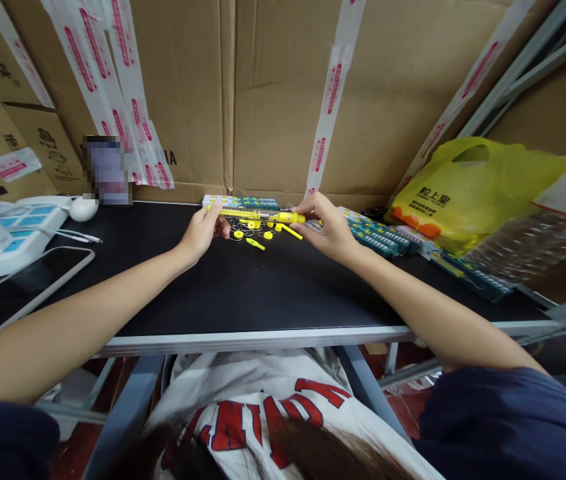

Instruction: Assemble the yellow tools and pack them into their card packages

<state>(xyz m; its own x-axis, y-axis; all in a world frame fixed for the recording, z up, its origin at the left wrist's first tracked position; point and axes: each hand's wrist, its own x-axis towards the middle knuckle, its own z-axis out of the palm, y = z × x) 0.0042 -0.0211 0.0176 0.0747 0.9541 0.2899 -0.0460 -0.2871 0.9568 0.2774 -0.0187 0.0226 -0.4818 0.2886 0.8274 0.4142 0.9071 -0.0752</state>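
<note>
My left hand [204, 231] is closed on the left end of a slim yellow pen-like tool [253, 214] with a clear barrel and a metal section in its middle. On the other end, by the thicker yellow part, my right hand [331, 229] has its fingers closed around it. The tool lies level above the black tabletop [263, 287]. Below it are scattered several small yellow round caps [268, 235], a yellow clip-like piece [255, 244], a short yellow rod [291, 231] and thin dark wires or springs, too small to make out.
Behind my hands lies a printed package [257, 201]; more green-and-white packages [373, 233] lie to the right. Further right are a yellow plastic bag [467, 187] and a clear plastic container [533, 247]. A power strip [7, 233], tablet [25, 287] and propped phone [107, 170] occupy the left.
</note>
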